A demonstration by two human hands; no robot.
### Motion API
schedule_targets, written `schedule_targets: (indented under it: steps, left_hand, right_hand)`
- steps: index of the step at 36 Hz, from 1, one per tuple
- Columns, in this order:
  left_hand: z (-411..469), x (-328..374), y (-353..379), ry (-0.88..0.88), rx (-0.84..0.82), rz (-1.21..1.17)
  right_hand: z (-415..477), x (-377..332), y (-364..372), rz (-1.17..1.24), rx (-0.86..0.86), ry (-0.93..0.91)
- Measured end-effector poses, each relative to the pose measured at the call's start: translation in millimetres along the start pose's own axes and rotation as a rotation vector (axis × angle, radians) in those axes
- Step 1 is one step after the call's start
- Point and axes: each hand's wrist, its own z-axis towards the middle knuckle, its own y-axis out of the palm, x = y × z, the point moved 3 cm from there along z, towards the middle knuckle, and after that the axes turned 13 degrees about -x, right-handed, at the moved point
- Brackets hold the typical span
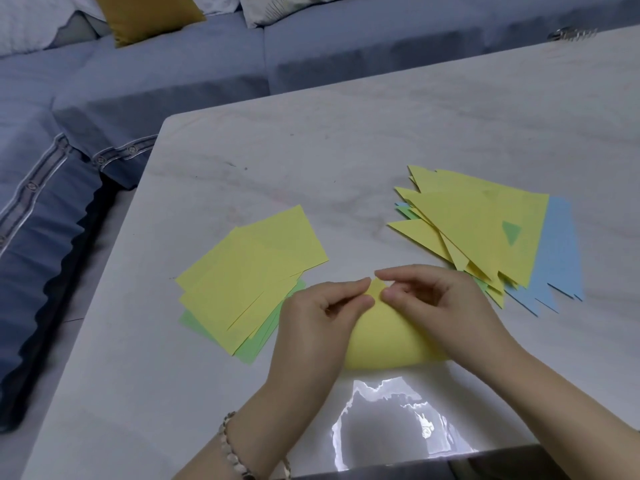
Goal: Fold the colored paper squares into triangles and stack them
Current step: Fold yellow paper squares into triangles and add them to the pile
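My left hand (313, 323) and right hand (440, 303) both pinch corners of bent yellow paper (384, 336). Flat squares (249, 271) left, folded triangles (478, 233) right.

- To your left, the pile of paper squares (247, 275) blocks the near table (311, 161).
- To your right lies the stack of triangles (485, 233).
- Bare tabletop runs between them and across the far side.

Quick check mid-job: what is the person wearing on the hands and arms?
Both forearms are bare, with no sleeves in view. The left hand has a bracelet of small pale and brown beads at the wrist. The right hand shows no ring, watch or glove.
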Motion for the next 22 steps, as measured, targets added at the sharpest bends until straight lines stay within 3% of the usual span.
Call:
schedule_targets:
  steps: [3,8,13,17,22]
  left_hand:
    - [9,-5,4,0.007,-0.035,0.020]
    - [34,-22,7,0.009,0.029,0.183]
    - [47,-52,11,-0.050,-0.042,0.445]
    - [38,-62,21,0.196,0.033,0.867]
    - [12,-73,48,0.438,-0.198,0.912]
  right_hand:
    - [15,5,-1,-0.134,-0.089,0.037]
    - [39,19,-4,-0.388,-0.016,0.001]
    - [55,48,0,-0.763,-0.010,0.011]
    - [56,63,3,-0.883,-0.024,0.019]
    - [56,69,5,-0.903,0.013,-0.036]
